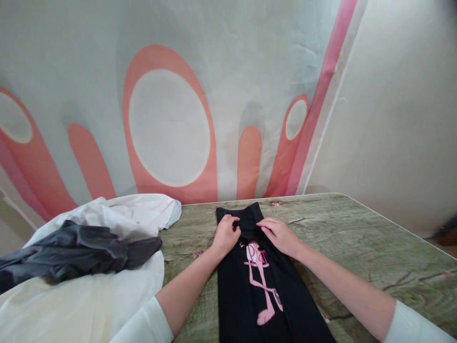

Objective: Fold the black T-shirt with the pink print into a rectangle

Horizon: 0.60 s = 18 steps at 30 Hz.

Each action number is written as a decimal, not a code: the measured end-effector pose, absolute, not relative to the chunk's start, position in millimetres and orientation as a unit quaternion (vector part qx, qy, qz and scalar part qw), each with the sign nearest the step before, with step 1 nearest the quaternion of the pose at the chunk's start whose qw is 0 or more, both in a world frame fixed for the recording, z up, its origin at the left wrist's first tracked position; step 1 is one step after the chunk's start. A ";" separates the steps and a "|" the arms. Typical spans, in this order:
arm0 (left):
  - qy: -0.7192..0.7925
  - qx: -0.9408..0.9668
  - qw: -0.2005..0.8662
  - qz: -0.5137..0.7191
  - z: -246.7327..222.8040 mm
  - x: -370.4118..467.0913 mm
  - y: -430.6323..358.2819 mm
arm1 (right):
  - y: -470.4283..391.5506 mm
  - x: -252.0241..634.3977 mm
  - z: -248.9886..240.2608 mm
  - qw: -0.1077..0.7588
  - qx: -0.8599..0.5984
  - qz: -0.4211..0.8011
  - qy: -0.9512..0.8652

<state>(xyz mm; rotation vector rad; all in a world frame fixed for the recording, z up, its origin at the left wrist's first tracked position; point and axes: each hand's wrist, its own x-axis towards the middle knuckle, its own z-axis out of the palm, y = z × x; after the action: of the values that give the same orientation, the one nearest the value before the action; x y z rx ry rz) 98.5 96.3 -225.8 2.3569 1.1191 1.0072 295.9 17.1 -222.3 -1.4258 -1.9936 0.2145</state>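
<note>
A black shirt point(233, 295), folded into a long narrow strip, lies on the table in front of me. Its pink cartoon figure with lettering point(262, 281) faces up, partly hidden by a fold. My left hand point(227, 234) is at the left side of the strip near its far end, thumb and fingers closed on the cloth. Opposite it, my right hand point(280, 236) pinches the cloth at the right side with thumb and fingertips. Between the two hands the fabric is bunched up, and the far end lies flat beyond them.
On the left of the wood-patterned table point(357, 247) lies a loose heap of clothes: a dark grey garment point(82, 250) over white cloth point(132, 214) and cream cloth point(71, 305). A printed wall sheet point(228, 85) rises behind the table's far edge.
</note>
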 end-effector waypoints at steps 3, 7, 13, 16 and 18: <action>0.392 0.833 0.161 0.355 -227.2 98.8 96.5 | 33.9 301.4 -229.0 0.271 -0.531 0.086 -0.799; 0.400 0.832 0.159 0.350 -228.1 98.9 97.8 | 56.3 302.5 -234.5 0.170 -0.548 0.088 -0.814; 0.412 0.831 0.158 0.338 -228.1 99.6 100.9 | 83.9 308.2 -234.0 0.115 -0.607 0.076 -0.783; 0.418 0.829 0.161 0.334 -227.9 99.9 102.6 | 93.6 310.4 -234.8 0.107 -0.630 0.073 -0.766; 0.424 0.825 0.166 0.334 -228.2 99.9 104.0 | 98.2 310.6 -235.4 0.107 -0.643 0.073 -0.755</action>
<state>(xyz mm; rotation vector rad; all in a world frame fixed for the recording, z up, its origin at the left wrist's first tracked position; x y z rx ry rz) 99.9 104.0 -228.2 2.3505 1.2087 0.9505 310.6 98.2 -235.4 -1.8917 -2.2234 0.2156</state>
